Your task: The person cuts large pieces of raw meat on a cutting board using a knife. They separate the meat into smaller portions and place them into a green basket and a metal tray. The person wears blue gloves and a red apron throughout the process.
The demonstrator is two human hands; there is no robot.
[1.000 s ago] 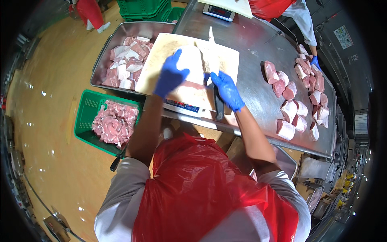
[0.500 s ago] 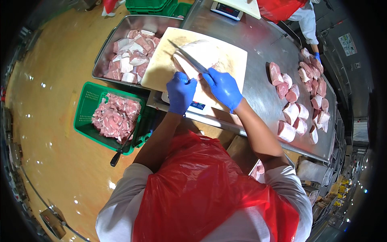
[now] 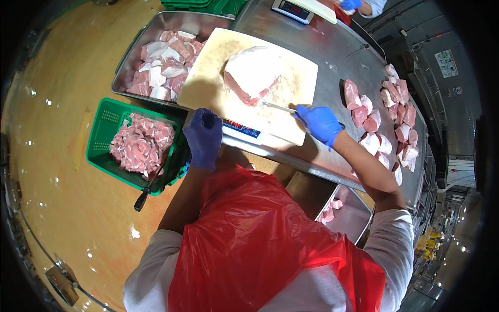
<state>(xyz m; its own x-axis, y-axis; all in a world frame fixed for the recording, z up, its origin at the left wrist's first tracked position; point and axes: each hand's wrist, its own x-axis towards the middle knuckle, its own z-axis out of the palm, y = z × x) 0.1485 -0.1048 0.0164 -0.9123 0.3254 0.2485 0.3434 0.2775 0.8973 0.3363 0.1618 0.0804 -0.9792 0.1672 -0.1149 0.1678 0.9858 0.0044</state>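
On the off-white cutting board, a pale slab with a knife at its near tip

Small lettering on the white paper notice [image 3: 446, 63] on the grey wall is too fine to read; the blue control panel [image 3: 241, 129] of the scale beneath the rectangular off-white cutting board [image 3: 299, 78] has red lights and tiny markings, likewise illegible. The large, white-fat-covered slab of pink meat [image 3: 254, 67] lies on the board, its long axis running away from the person, its tapered pink end toward them. The blue-gloved right hand [image 3: 319, 125] grasps the slim steel knife with a dark handle [image 3: 279, 107], blade pointing left, tip close to that end. The blue-gloved left hand [image 3: 203, 136], fingers curled, is between the board and the green perforated plastic basket [image 3: 99, 143]; whether it encloses anything cannot be told
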